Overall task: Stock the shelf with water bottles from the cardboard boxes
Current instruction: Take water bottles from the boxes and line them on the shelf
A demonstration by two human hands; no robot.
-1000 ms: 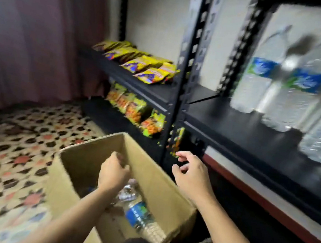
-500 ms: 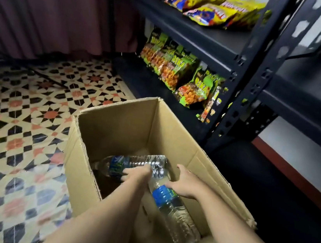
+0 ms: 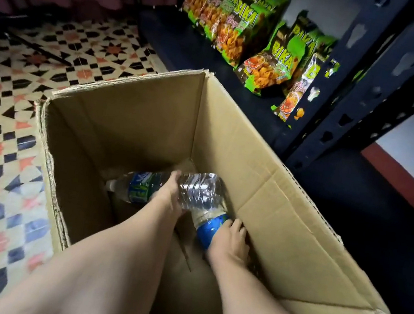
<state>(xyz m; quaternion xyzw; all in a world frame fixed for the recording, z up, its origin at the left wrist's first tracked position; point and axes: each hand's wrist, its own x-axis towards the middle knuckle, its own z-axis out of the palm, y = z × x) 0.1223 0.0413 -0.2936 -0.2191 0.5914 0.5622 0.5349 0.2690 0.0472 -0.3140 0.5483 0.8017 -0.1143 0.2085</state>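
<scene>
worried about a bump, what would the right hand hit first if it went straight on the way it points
Probably the far bottle, lying crosswise just past the near bottle the right hand grips; depth unclear.

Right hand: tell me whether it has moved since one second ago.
Yes. Judged against the cardboard box, the right hand has dropped from above the box's right rim to deep inside it, where it holds the nearer water bottle.

The cardboard box (image 3: pixel 126 125) is open upward and walled on all four sides. Inside it, the person's arms (image 3: pixel 120 264) fill the 6 o'clock half, and water bottles (image 3: pixel 196 189) lie across the bottom. Snack bags (image 3: pixel 273 68) and a shelf upright (image 3: pixel 342 77) block 1 o'clock. The tiled floor (image 3: pixel 6 130) at 9 o'clock is free.
</scene>
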